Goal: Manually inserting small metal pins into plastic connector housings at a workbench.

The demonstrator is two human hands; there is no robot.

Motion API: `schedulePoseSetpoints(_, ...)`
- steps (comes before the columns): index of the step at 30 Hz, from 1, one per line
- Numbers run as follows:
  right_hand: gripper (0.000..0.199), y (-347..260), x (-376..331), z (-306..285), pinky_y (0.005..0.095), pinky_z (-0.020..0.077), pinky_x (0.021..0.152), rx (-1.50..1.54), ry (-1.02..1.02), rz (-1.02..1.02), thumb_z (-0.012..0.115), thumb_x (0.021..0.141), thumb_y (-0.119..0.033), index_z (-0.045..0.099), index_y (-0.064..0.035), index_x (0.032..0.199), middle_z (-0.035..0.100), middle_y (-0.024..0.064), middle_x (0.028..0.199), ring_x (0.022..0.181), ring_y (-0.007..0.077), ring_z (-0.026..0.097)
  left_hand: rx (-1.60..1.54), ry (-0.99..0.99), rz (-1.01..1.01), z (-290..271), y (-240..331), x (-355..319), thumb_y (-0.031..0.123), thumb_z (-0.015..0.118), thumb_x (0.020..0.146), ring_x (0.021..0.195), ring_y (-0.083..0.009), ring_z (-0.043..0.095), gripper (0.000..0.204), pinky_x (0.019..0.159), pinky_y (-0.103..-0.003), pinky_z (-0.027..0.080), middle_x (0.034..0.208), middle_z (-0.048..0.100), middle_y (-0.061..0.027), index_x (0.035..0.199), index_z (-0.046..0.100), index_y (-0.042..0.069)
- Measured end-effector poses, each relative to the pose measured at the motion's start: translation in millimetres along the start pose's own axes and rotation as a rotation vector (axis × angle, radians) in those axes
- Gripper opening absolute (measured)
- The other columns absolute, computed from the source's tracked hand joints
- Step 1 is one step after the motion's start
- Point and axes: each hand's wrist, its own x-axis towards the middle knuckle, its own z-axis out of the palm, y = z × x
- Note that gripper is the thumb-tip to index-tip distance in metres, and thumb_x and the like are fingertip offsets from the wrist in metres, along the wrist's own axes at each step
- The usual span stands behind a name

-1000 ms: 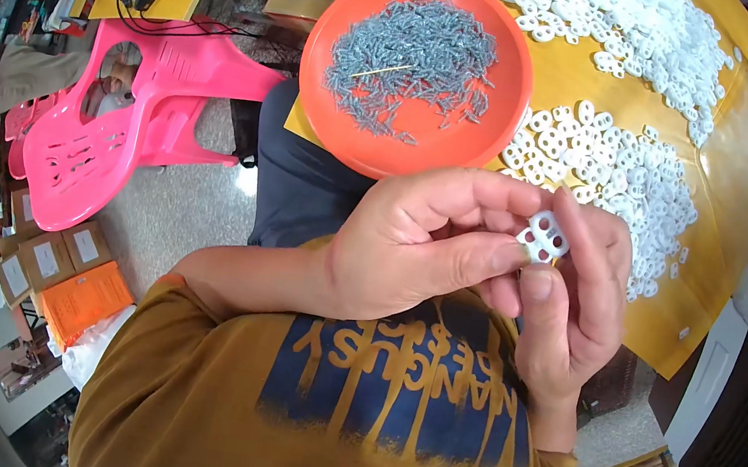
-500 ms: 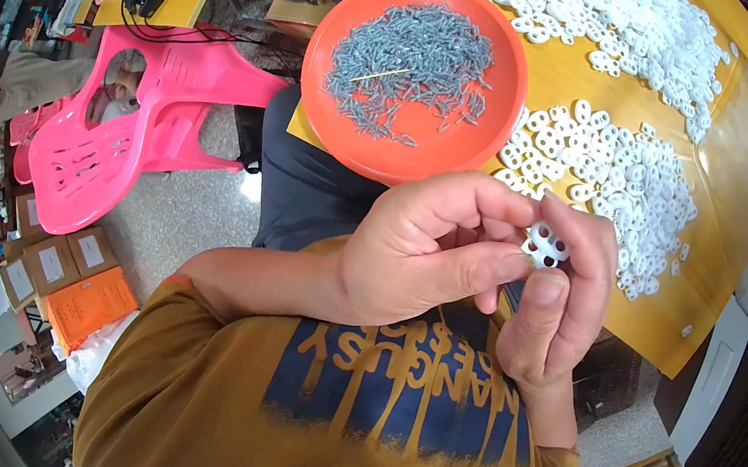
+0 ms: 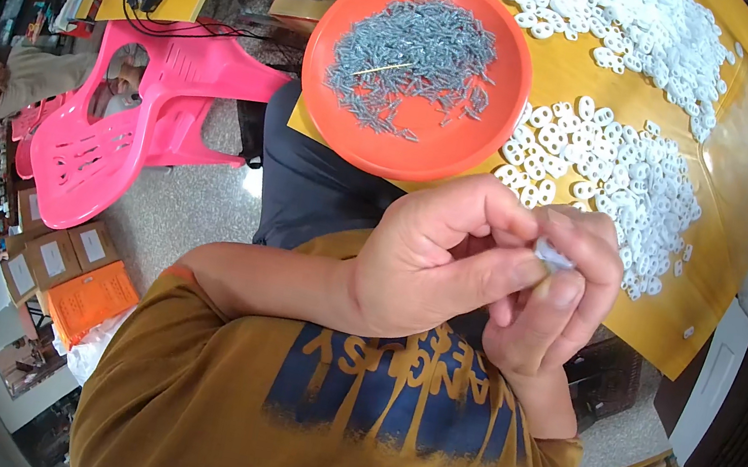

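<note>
In front of my chest, my left hand [image 3: 444,261] and my right hand [image 3: 567,303] meet, fingertips closed together on a small white plastic piece with holes [image 3: 554,256]. The piece is tilted and mostly covered by the thumbs and fingers. Just beyond my left hand is a round orange-red plastic bowl [image 3: 438,152], holding a heap of small grey screw-like pins [image 3: 416,51] with a thin yellowish stick on top. Past my right hand, similar white two-holed pieces [image 3: 638,185] lie spread on the yellow table.
A larger heap of white pieces [image 3: 630,29] covers the far part of the yellow table [image 3: 713,183]. At left stands a pink plastic chair [image 3: 90,169]. Cardboard boxes [image 3: 49,261] and an orange package [image 3: 90,299] sit on the lower left. Another person's arm [image 3: 46,81] shows at far left.
The white piece has turned between my fingers, from its holed face showing to an edge-on tilt. My fingertips have drawn closer around it, and both hands have shifted slightly right.
</note>
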Motion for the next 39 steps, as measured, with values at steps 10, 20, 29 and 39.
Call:
schedulePoseSetpoints(10, 0.037, -1, 1, -7, 0.0283, 0.036, 0.071, 0.087, -0.009, 0.051, 0.031, 0.091, -0.033, 0.04, -0.0004, 0.108, 0.045, 0.0107, 0.089, 0.078, 0.0152, 0.043, 0.059, -0.037, 0.062, 0, -4, 7, 0.0, 0.046, 0.085, 0.064, -0.0082, 0.055, 0.016, 0.054, -0.019, 0.046, 0.084, 0.055, -0.0079, 0.101, 0.041, 0.0)
schedulePoseSetpoints(20, 0.039, 6, -1, -16, 0.028, 0.0357, 0.073, 0.056, -0.016, 0.072, 0.037, 0.09, -0.032, 0.041, 0.0017, 0.111, 0.045, 0.0117, 0.095, 0.082, 0.0156, 0.042, 0.112, 0.016, 0.004, 2, 2, 11, -0.001, 0.051, 0.082, 0.068, -0.0064, 0.056, 0.024, 0.058, -0.018, 0.047, 0.08, 0.054, -0.0038, 0.106, 0.045, -0.001)
schedulePoseSetpoints(29, 0.025, 12, 11, -19, 0.0264, 0.0391, 0.06, -0.063, 0.082, -0.102, 0.051, 0.08, -0.004, 0.049, 0.0051, 0.103, 0.05, 0.0123, 0.083, 0.069, 0.0189, 0.046, 0.025, 0.098, -0.189, 9, 7, 22, 0.005, 0.05, 0.085, 0.065, -0.0056, 0.053, 0.017, 0.059, -0.017, 0.044, 0.081, 0.054, -0.003, 0.101, 0.046, 0.001)
schedulePoseSetpoints(39, 0.019, 5, -11, -45, 0.0248, 0.0364, 0.064, -0.126, 0.077, 0.057, 0.048, 0.079, 0.002, 0.05, 0.0029, 0.097, 0.047, 0.0091, 0.081, 0.071, 0.0162, 0.044, 0.231, 0.141, -0.272, -16, 42, 86, 0.011, 0.052, 0.082, 0.057, -0.0079, 0.049, 0.013, 0.052, -0.019, 0.039, 0.073, 0.053, -0.003, 0.092, 0.05, 0.002)
